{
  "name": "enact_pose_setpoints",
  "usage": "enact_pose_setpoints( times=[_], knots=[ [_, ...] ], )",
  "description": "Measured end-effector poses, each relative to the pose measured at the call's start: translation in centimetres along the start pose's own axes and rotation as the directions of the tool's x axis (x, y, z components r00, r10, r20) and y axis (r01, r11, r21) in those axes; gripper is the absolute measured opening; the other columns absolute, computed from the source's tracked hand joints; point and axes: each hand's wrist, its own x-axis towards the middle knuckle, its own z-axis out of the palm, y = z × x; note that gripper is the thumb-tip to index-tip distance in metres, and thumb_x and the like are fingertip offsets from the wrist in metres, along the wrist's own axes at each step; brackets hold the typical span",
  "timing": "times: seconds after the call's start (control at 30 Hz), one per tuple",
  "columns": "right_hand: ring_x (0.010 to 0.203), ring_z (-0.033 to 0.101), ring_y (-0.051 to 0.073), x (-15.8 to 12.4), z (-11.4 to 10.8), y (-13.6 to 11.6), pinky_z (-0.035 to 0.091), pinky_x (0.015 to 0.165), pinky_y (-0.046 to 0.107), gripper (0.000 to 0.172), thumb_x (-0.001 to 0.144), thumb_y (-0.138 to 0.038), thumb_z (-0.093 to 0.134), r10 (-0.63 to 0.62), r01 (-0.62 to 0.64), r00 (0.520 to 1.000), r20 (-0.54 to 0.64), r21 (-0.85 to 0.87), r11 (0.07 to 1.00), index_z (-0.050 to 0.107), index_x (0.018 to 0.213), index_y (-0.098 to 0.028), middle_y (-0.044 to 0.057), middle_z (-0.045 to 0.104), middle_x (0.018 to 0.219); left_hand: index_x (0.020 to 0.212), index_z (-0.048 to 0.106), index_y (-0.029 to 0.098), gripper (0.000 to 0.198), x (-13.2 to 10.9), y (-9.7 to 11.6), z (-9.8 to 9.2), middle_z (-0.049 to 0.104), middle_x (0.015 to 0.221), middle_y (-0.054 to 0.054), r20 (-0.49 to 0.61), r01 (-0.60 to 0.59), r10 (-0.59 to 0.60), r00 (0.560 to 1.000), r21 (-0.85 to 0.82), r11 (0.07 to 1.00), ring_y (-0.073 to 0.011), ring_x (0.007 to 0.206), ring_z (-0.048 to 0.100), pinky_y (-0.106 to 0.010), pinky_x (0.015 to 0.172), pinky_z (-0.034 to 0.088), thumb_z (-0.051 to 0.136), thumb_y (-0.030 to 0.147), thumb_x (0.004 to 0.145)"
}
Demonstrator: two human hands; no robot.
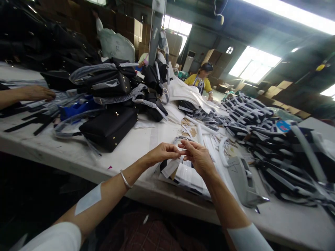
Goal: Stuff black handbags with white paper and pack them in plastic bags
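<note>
My left hand and my right hand meet fingertip to fingertip above the white table, both pinched closed. Between them hangs a small white paper tag, held by the left fingers on a thin loop. The right fingers pinch the same loop or string; it is too fine to make out clearly. A silver bangle circles my left wrist. Under the hands lies a flat clear plastic bag with dark contents.
A black handbag stands left of my hands, with more wrapped black bags piled behind. Black-and-white straps heap up at right. Another person's hand rests at far left; a person in yellow works across the table.
</note>
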Motion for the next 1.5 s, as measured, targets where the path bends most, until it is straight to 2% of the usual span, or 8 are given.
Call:
enact_pose_setpoints(
  times=[0.17, 0.3, 0.47, 0.67, 0.8, 0.97, 1.27, 1.5],
  knots=[
    [0.06, 0.069, 0.014, -0.3, -0.7, 0.4, 0.05, 0.044, 0.018, 0.043, 0.065, -0.05, 0.086, 0.028, -0.028, 0.999, -0.028, -0.026, 0.999, 0.076, 0.089, -0.016, 0.01, 0.076, 0.09, 0.076, 0.065, 0.013, 0.034, -0.2, -0.2, 0.3, 0.059, 0.07, 0.001, -0.093, 0.0, 0.001, 0.996, 0.018, 1.0, -0.0101, 0.066, 0.05, -0.024, 0.066, 0.037, 0.081, 0.043, 0.071],
    [0.063, 0.07, 0.014, -0.5, -0.8, 0.6, 0.05, 0.046, 0.018, 0.045, 0.062, -0.051, 0.087, 0.032, -0.032, 0.999, -0.018, 0.002, 0.999, 0.076, 0.088, -0.016, 0.009, 0.076, 0.09, 0.085, 0.065, 0.013, 0.036, 0.0, -1.3, 0.5, 0.063, 0.08, -0.001, -0.054, -0.002, 0.003, 0.999, 0.008, 1.0, -0.0112, 0.072, 0.054, -0.024, 0.068, 0.038, 0.082, 0.041, 0.069],
    [0.061, 0.07, 0.015, -0.2, -0.8, 0.5, 0.05, 0.044, 0.019, 0.047, 0.061, -0.052, 0.088, 0.034, -0.035, 0.998, -0.057, -0.018, 0.999, 0.076, 0.089, -0.016, 0.01, 0.076, 0.091, 0.079, 0.063, 0.012, 0.031, 0.4, -2.0, 0.8, 0.055, 0.067, 0.004, -0.043, -0.007, 0.008, 0.999, 0.027, 1.0, -0.0075, 0.06, 0.044, -0.023, 0.06, 0.032, 0.078, 0.039, 0.073],
    [0.063, 0.071, 0.017, -0.5, -1.8, 1.8, 0.051, 0.044, 0.019, 0.051, 0.06, -0.052, 0.089, 0.115, -0.115, 0.992, -0.055, -0.011, 0.993, 0.074, 0.094, -0.018, 0.011, 0.076, 0.093, 0.08, 0.058, 0.015, 0.026, -0.4, -1.9, 1.1, 0.066, 0.078, -0.002, -0.182, -0.062, 0.051, 0.982, -0.056, 0.997, -0.0147, 0.076, 0.061, -0.028, 0.076, 0.044, 0.073, 0.037, 0.075],
    [0.062, 0.071, 0.018, 0.1, -2.6, 3.7, 0.053, 0.044, 0.021, 0.051, 0.057, -0.046, 0.092, 0.223, -0.22, 0.974, -0.031, 0.078, 0.972, 0.072, 0.095, -0.019, 0.012, 0.077, 0.093, 0.087, 0.05, 0.019, 0.025, -0.3, -2.7, 0.9, 0.058, 0.065, 0.003, -0.248, -0.054, 0.04, 0.968, -0.052, 0.997, -0.0127, 0.056, 0.058, -0.024, 0.057, 0.041, 0.065, 0.039, 0.081],
    [0.059, 0.068, 0.016, 0.4, -2.3, 4.6, 0.055, 0.047, 0.021, 0.05, 0.046, -0.035, 0.097, 0.354, -0.347, 0.935, 0.005, 0.215, 0.913, 0.071, 0.087, -0.022, 0.009, 0.077, 0.091, 0.089, 0.053, 0.019, 0.017, -0.8, -2.7, 0.2, 0.049, 0.064, 0.006, -0.34, -0.09, 0.142, 0.93, 0.165, 0.982, -0.0084, 0.051, 0.044, -0.021, 0.05, 0.031, 0.061, 0.033, 0.085],
    [0.059, 0.062, 0.011, -0.9, -0.3, 4.0, 0.053, 0.048, 0.02, 0.047, 0.057, -0.049, 0.091, 0.105, -0.098, 0.993, -0.055, 0.118, 0.988, 0.075, 0.088, -0.019, 0.002, 0.07, 0.078, 0.083, 0.067, 0.013, 0.023, -2.1, -2.2, 0.1, 0.059, 0.072, 0.002, -0.221, 0.038, 0.025, 0.975, 0.275, 0.961, -0.0105, 0.065, 0.048, -0.023, 0.064, 0.037, 0.065, 0.037, 0.082],
    [0.071, 0.073, 0.02, -0.5, -1.2, 5.1, 0.058, 0.056, 0.027, 0.051, 0.063, -0.054, 0.087, 0.16, -0.155, 0.987, -0.022, 0.14, 0.978, 0.07, 0.096, -0.02, 0.005, 0.074, 0.077, 0.079, 0.063, 0.014, 0.029, -1.7, -1.9, -0.3, 0.052, 0.067, 0.004, -0.236, 0.049, 0.041, 0.971, 0.366, 0.929, -0.0101, 0.062, 0.043, -0.023, 0.059, 0.033, 0.061, 0.043, 0.083]
  ],
)
